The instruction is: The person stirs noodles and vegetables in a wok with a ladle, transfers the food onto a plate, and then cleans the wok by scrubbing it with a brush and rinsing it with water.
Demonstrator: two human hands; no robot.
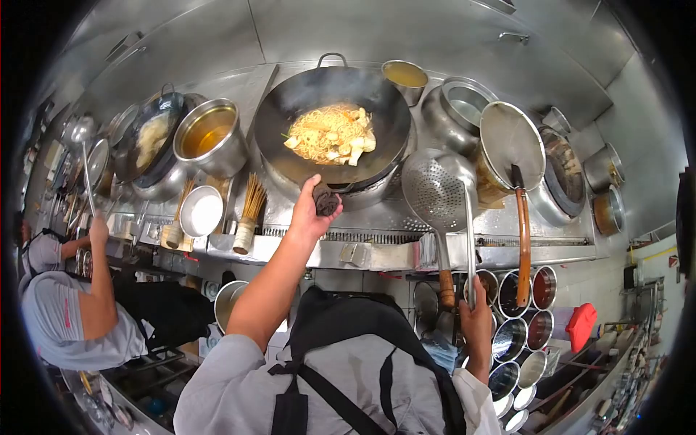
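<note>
A large dark wok [279, 109] sits on the range with noodles [326, 134] and pale chunks in it. My left hand [317, 209] is closed round a dark folded cloth [326, 200] at the wok's near rim; the near handle is mostly hidden. My right hand [476, 326] grips the long metal handle of a ladle [470, 239]. The ladle's bowl is partly hidden around the perforated skimmer [428, 185], whose wooden handle points toward me. Right of it, a fine-mesh strainer [513, 138] with a long wooden handle rests over a pot.
A pot of amber liquid [208, 138] stands left of the wok, near a bamboo brush [250, 214] and a white bowl [201, 212]. Several seasoning containers [510, 337] sit low at right. At far left, a co-worker [94, 312] holds another ladle [88, 170] near a second wok.
</note>
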